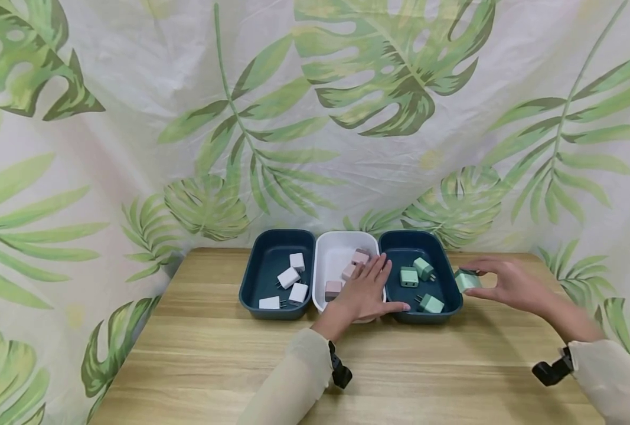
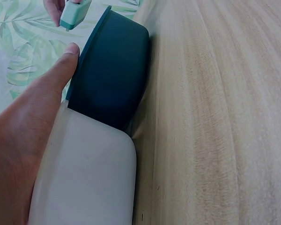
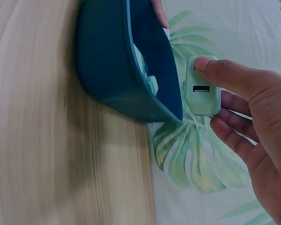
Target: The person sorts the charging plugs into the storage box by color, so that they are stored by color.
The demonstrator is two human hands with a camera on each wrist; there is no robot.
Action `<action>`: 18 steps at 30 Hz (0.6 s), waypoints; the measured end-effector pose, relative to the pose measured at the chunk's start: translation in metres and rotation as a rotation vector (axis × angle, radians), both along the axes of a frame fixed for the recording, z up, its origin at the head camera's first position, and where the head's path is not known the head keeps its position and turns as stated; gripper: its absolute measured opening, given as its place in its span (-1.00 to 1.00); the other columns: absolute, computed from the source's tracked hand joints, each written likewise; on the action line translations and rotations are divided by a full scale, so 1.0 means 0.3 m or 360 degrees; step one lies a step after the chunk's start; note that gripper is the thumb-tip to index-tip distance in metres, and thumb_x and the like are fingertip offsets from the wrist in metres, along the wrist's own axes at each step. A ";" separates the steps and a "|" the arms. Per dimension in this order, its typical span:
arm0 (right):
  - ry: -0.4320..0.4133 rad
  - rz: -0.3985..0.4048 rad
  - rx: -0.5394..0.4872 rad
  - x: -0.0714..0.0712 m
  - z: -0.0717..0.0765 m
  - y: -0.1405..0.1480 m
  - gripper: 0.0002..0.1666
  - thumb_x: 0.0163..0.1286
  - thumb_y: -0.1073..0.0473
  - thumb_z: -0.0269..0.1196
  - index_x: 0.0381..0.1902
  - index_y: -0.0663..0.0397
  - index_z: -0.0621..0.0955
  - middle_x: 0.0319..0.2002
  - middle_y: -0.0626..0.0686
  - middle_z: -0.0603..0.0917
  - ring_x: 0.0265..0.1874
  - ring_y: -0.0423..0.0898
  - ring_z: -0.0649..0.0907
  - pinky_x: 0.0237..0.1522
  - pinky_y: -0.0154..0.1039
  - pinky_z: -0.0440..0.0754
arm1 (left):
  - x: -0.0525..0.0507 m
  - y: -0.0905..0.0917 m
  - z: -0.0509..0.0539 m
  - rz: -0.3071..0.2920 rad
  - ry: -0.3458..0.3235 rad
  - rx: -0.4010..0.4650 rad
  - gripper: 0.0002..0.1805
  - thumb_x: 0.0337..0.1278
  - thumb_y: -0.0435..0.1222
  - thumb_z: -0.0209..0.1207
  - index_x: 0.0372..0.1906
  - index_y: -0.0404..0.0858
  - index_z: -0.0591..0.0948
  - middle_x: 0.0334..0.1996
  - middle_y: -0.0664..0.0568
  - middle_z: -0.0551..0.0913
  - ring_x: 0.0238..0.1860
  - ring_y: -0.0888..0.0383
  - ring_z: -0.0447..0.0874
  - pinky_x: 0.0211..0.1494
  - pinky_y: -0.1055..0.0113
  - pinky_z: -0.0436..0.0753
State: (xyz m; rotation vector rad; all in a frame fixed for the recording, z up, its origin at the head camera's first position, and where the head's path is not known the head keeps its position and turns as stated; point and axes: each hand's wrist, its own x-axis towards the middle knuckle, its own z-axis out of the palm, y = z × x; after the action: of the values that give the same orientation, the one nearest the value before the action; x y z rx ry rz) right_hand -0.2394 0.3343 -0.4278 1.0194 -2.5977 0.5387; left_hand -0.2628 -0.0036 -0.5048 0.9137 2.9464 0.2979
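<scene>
Thumb and fingers of my right hand (image 1: 511, 284) pinch a green USB charger (image 3: 202, 89) just right of the right dark blue tray (image 1: 447, 316). A USB port shows on the charger's face in the right wrist view. Inside that tray lie several green chargers (image 1: 408, 277). My left hand (image 1: 361, 293) is spread over the white middle tray (image 1: 322, 248), its thumb reaching to the dark tray's near rim. Pink chargers (image 1: 333, 290) lie in the white tray, partly hidden by the left hand.
Left of the white tray stands another dark blue tray (image 1: 261, 254) with several white chargers (image 1: 288, 277). All the trays stand side by side near the far edge of the wooden table (image 1: 198, 354). A leaf-print cloth (image 1: 272, 165) hangs behind.
</scene>
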 end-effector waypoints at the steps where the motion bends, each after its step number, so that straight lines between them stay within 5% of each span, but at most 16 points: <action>1: 0.0006 0.0011 -0.0001 -0.003 -0.004 -0.008 -0.44 0.03 0.17 0.69 0.03 0.16 0.81 -0.08 0.05 0.83 -0.22 -0.02 0.80 -0.24 -0.09 0.78 | -0.001 0.001 -0.001 0.0003 -0.0003 -0.0007 0.20 0.32 0.54 -0.09 0.76 -0.15 -0.08 0.76 -0.02 -0.22 0.75 0.03 -0.27 0.74 -0.05 -0.13; 18: -0.0122 0.0070 -0.0026 -0.061 -0.056 -0.108 -0.47 0.12 0.10 0.66 0.05 0.15 0.81 0.00 0.12 0.82 -0.06 0.09 0.81 -0.10 0.09 0.79 | -0.008 0.005 -0.004 0.0013 0.0009 -0.0042 0.26 0.24 0.58 -0.06 0.76 -0.14 -0.06 0.76 -0.04 -0.18 0.75 0.05 -0.28 0.74 -0.03 -0.12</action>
State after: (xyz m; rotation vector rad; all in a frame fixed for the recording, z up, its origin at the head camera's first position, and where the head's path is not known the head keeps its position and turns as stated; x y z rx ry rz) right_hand -0.2576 0.3017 -0.4446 1.0729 -2.6380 0.6199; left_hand -0.2653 -0.0022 -0.5059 0.9010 2.9524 0.2568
